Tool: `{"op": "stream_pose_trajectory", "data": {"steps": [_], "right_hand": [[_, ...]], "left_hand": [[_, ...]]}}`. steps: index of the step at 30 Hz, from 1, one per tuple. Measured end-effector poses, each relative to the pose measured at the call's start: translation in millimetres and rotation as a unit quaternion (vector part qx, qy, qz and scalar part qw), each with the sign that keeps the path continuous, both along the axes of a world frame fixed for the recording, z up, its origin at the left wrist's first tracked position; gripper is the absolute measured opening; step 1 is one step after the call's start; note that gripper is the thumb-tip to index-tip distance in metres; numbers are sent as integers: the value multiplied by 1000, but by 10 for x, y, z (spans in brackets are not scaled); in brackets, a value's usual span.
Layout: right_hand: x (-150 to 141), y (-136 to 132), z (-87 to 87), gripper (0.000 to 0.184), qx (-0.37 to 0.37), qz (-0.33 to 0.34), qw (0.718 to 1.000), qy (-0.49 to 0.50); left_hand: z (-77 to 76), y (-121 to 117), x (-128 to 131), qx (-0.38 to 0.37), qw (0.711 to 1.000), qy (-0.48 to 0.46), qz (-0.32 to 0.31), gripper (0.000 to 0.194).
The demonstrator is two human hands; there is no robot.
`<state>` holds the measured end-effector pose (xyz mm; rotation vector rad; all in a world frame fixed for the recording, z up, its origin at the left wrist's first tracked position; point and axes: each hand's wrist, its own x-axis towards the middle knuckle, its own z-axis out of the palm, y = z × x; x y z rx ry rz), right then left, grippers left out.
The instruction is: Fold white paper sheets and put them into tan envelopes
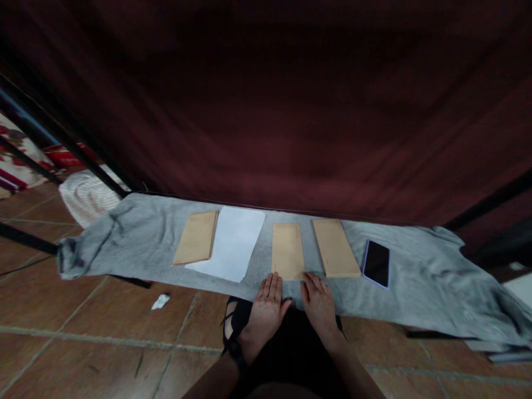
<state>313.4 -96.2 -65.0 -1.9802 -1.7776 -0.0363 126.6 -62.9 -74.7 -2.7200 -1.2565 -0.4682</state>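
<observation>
A brown paper envelope (287,249) lies flat and upright in front of me on the grey cloth. My left hand (268,306) rests palm down at its lower left corner, fingers stretched out and fingertips touching the edge. At the lower right corner is my right hand (319,303), its fingers slightly bent and lying on the cloth by the envelope's edge. Neither hand grips anything. Just right of the envelope sits a neat stack of brown envelopes (336,248). To the left, another pile of brown envelopes (197,237) partly covers white paper sheets (236,238).
A phone (376,263) with a dark screen lies right of the envelope stack. The narrow surface is covered by a grey cloth (424,277), with a dark red curtain (282,138) behind it. Black metal bars (70,138) stand at the left. Crumpled white paper (160,301) is on the tiled floor.
</observation>
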Motion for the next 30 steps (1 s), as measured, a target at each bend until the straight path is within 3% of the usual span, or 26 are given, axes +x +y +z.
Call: {"op": "stream_pose_trajectory", "data": {"steps": [5,8,12,18,24,27,30], "right_hand": [[-68,197,49,23,2,-58,997,48],[-86,275,84,20,-19,-85,988,126],[-36,355,115,17,-52,-144,952,265],[48,460,85,6,-29,-148,918,367],[-47,491,-41,27,-20,-127,838,531],[-99,497,-83,42,-17,-112,796,595],[-111,487,-79,48,-8,-95,766,636]], "left_hand": [[-48,-1,55,13,1000,0,10,59],[-73,27,56,20,1000,-10,8,54],[-128,66,60,34,999,-29,3,52],[-154,73,80,20,998,-64,5,50],[-11,119,48,-63,989,-131,22,40],[50,174,28,-142,965,-217,41,39],[85,269,18,-232,898,-366,82,43]]}}
